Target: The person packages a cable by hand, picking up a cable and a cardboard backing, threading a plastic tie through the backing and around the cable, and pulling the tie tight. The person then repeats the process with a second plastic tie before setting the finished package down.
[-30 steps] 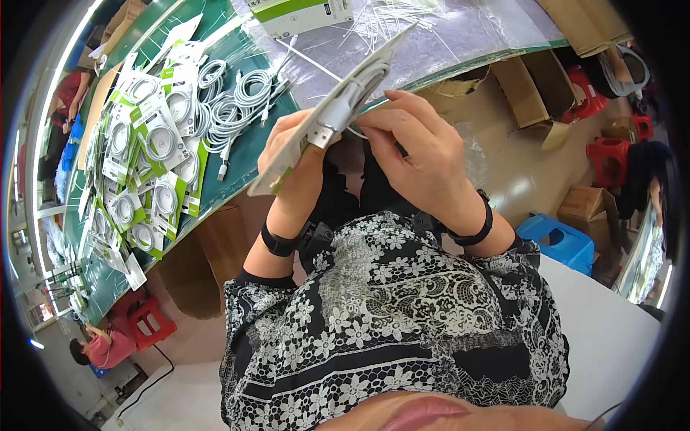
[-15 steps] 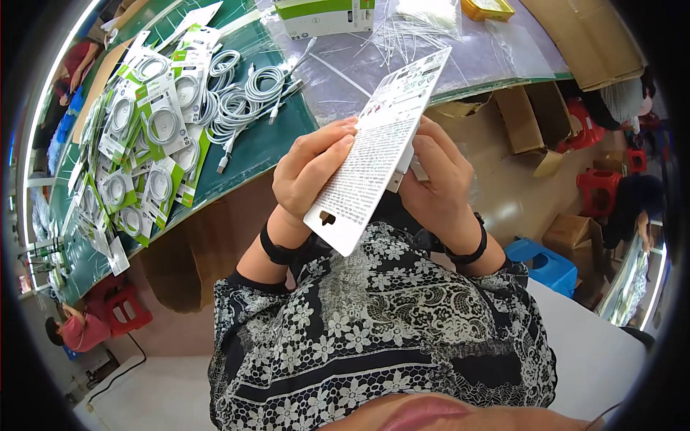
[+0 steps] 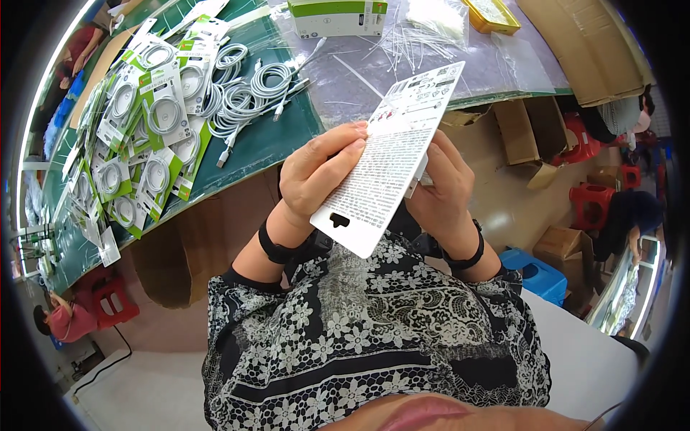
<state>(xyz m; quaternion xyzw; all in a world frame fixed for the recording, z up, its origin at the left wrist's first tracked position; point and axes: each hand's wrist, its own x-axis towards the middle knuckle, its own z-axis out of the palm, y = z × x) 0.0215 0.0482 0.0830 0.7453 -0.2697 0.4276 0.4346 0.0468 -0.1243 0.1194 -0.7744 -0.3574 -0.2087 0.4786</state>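
Note:
My left hand (image 3: 320,172) grips the left edge of a white packaging card (image 3: 392,144), thumb and fingers closed on it. The card is tilted in front of my chest, its printed back facing me and its hang hole at the lower end. Behind its right edge is my right hand (image 3: 445,183), fingers curled. A small white piece (image 3: 412,188) shows by those fingers; the card hides the rest of it, so I cannot tell its kind. Both hands are held off the table's near edge.
On the green table (image 3: 287,136) at left lies a heap of carded white cables (image 3: 162,115), with loose coiled cables (image 3: 241,93) beside it. Farther back are a green-and-white box (image 3: 338,18), thin white ties (image 3: 402,43) and a yellow tray (image 3: 496,18). A blue stool (image 3: 535,276) stands right.
The card has turned slightly, showing more of its printed back, and has shifted a little right and down. Both hands keep their places on it. The whole view has shifted slightly.

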